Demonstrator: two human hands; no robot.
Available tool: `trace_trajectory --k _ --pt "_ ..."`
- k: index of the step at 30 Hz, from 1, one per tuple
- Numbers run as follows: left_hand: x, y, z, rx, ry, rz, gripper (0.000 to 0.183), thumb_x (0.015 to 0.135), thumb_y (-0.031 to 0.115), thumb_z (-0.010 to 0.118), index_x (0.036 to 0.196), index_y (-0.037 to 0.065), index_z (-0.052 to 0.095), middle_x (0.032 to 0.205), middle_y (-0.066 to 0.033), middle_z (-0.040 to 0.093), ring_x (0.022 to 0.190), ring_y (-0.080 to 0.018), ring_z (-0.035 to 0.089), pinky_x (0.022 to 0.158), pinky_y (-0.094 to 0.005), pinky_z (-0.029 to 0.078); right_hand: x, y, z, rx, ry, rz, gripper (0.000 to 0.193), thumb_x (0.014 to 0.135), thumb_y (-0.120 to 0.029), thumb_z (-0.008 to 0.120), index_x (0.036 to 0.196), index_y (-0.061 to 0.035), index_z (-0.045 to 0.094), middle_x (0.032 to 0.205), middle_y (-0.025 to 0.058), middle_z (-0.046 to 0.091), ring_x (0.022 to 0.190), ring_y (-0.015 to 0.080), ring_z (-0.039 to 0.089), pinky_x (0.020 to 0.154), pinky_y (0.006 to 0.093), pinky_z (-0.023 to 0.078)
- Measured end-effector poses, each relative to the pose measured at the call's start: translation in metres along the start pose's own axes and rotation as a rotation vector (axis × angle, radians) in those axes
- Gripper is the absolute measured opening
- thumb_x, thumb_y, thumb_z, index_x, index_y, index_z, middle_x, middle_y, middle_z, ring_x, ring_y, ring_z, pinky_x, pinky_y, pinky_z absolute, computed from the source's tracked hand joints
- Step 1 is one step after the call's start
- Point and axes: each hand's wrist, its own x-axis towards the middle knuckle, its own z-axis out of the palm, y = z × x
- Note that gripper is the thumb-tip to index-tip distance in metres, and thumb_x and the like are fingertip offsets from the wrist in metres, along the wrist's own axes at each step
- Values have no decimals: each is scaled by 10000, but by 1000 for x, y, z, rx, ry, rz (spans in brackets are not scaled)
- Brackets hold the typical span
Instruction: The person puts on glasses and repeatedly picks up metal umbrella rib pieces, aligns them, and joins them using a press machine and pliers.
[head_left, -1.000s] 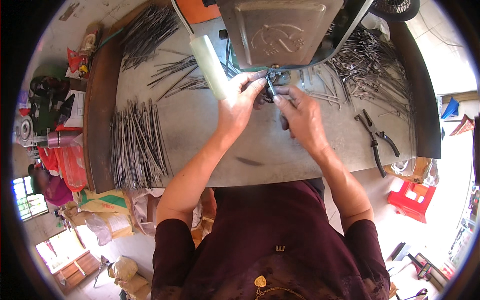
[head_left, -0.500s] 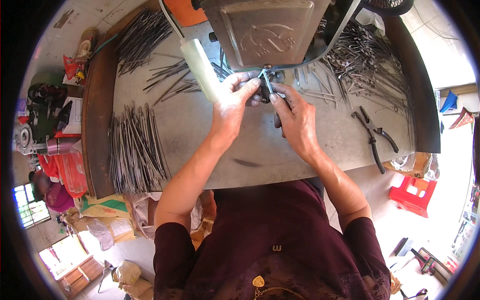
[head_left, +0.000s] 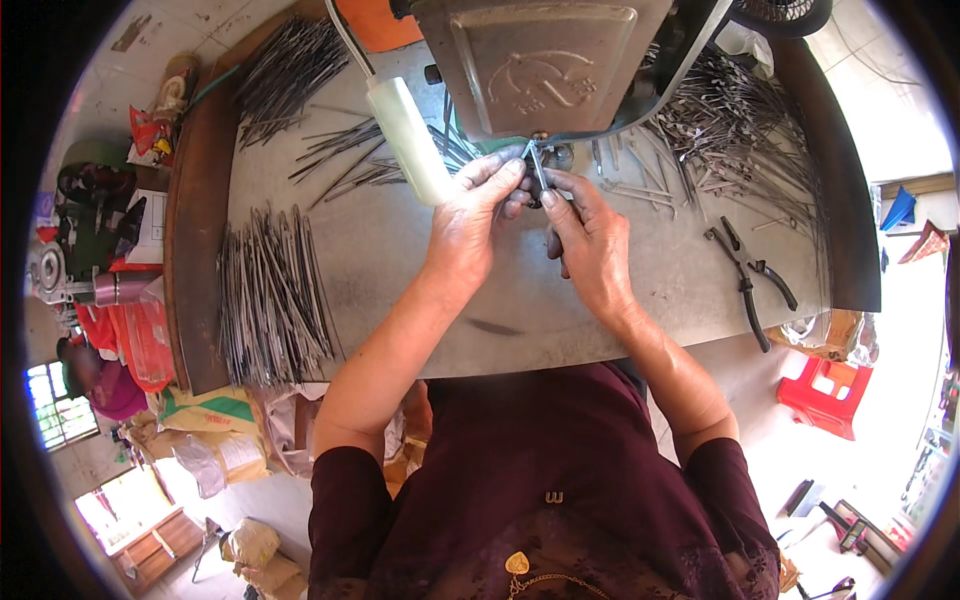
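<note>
Under the front of a brown-grey machine head [head_left: 550, 70], my two hands meet close together. My right hand [head_left: 592, 222] is closed, thumb and fingers pinching a thin shiny metal rod [head_left: 540, 168] that points up toward the machine's lower edge. My left hand [head_left: 468, 215] is closed too, its thumb and forefinger pinching at the rod's upper end; the fingers hide much of the piece there. A white tubular lamp [head_left: 408, 140] hangs just beside my left hand and lights the spot.
A bundle of thin metal rods [head_left: 272, 300] lies at the left, another [head_left: 292, 65] behind it. Looser rods [head_left: 350, 160] lie near the lamp. A tangled heap [head_left: 725, 120] covers the back right. Pliers [head_left: 750, 280] rest at the right. A red stool [head_left: 825, 392] stands beyond the table.
Both hands keep their grip at nearly the same place. The rod has tilted slightly more upright, and the whole view has shifted a little.
</note>
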Motion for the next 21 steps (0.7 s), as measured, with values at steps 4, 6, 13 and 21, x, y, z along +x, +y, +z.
trace_trajectory --k 4,6,13,21 --pt "0 2 2 16 -14 14 236 896 97 652 1112 6 616 870 -21 653 714 -64 574 638 -188 448 4 8 1 -6 56 -111 265 938 -156 569 1179 -53 608 607 56 586 484 94 533 466 281 431" --pt "-1 4 5 62 34 0 234 902 104 645 1115 8 622 866 -16 651 713 -60 565 639 -188 444 6 6 0 -44 31 -98 272 949 -158 568 1200 -62 607 651 -1 564 497 52 488 399 224 382" --pt "0 0 -2 -28 -82 14 237 906 127 639 1115 17 645 858 -7 636 722 -63 566 653 -191 455 3 1 6 13 13 45 248 937 -155 573 1157 -48 615 662 51 606 490 104 539 449 278 441" --pt "10 13 -11 1031 2 981 100 848 69 656 913 -6 657 787 -126 621 636 -243 567 612 -348 468 15 -13 -19 -40 -193 152 264 940 -223 562 1136 -58 625 591 13 516 465 81 478 389 252 358"
